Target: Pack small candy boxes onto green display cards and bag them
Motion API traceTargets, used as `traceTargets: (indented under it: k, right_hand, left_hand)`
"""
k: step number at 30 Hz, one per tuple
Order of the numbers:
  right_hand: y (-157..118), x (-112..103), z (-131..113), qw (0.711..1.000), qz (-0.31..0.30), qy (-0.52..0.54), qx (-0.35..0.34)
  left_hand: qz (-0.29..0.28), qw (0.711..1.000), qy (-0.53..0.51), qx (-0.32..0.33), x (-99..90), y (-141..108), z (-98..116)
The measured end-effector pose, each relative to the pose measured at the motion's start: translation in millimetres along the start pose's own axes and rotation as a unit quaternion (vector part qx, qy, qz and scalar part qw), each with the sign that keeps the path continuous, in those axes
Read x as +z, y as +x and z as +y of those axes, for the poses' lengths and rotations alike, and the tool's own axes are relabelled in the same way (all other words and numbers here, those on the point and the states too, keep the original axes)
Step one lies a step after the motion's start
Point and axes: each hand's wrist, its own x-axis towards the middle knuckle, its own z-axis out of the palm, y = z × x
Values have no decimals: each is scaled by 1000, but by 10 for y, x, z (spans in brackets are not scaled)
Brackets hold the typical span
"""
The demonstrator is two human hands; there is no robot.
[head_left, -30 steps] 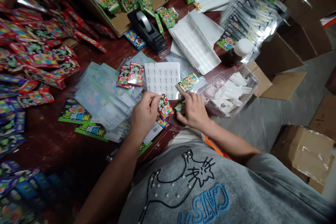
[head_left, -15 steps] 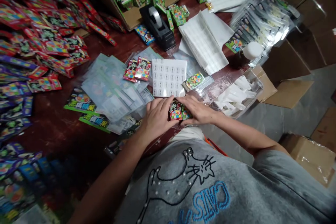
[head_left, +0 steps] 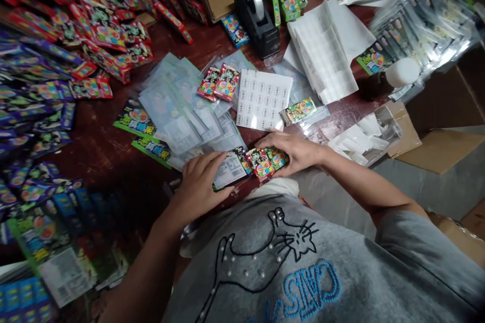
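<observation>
Red box [head_left: 260,164] lies by counter [head_left: 96,166]'s near edge, touching green box [head_left: 278,158] on its R; both look to be outside the printed bag [head_left: 229,169] just to the L. R hand [head_left: 299,149]: grip cupped round the green box. L hand [head_left: 202,179]: grip grasping the bag, fingers on top, thumb at near edge. Prob. mid-job: boxes lined up, not bagged AFAICT. Just beyond, sticker sheet [head_left: 263,101] looks mostly full; spare red pair [head_left: 227,81] + bag fan [head_left: 178,111] to its L. Farther out, red heap [head_left: 109,15] & purple heap [head_left: 53,91] lie loose, so lots left IMO; packet stack [head_left: 420,20] far R may be done, can't confirm
</observation>
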Motion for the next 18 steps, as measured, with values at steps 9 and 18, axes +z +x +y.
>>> traceTargets:
  k: [9,18]
  right_hand:
    - [30,-217,15,999,31,-6,7]
    - [201,-72,12,995,-19,-90,-32]
  left_hand:
    - [62,997,-51,1,-37,-81,124]
    - [65,997,-31,38,61,134,227]
